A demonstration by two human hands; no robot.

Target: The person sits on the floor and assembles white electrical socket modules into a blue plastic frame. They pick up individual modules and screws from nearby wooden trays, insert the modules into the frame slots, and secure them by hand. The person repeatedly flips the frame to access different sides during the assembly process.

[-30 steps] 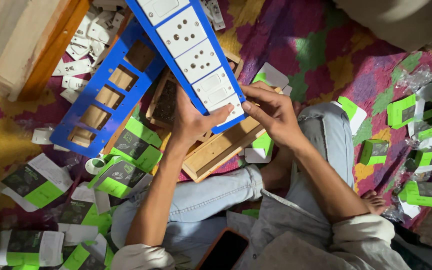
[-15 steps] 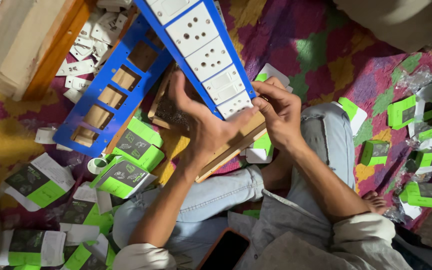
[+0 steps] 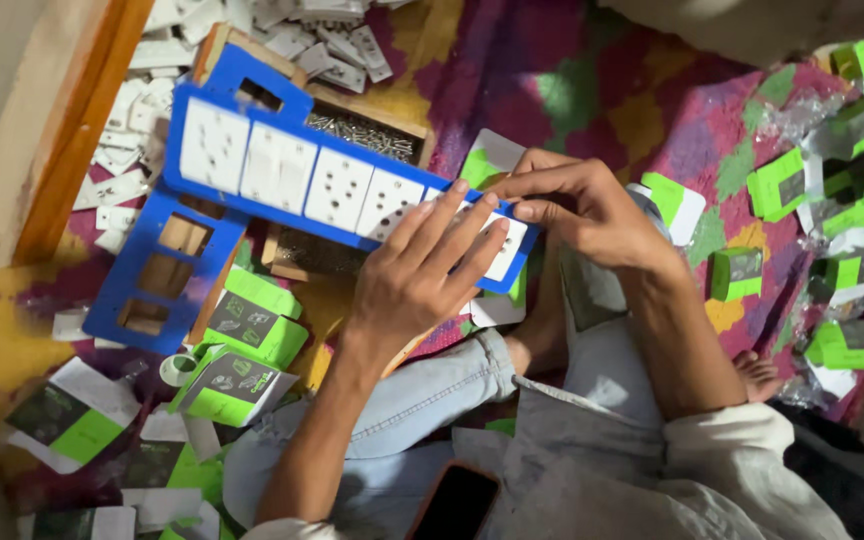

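Blue frame (image 3: 252, 140) with white socket modules (image 3: 340, 187) is now lying nearly horizontal across the lap — half a second ago it was angled steeply upward. Left hand (image 3: 422, 270) is lying flat, fingers spread, pressing on the frame's right end; not closed around anything. Right hand (image 3: 592, 215) is pinching that same end at its edge, fingertips closed on it. Empty blue frame (image 3: 157, 275) is sitting underneath at left, green boxes (image 3: 252, 320) beside it. Looks like seating the last module — end slot is being pressed home.

Both hands (image 3: 432, 270) (image 3: 582, 215) forward, fingers spread.
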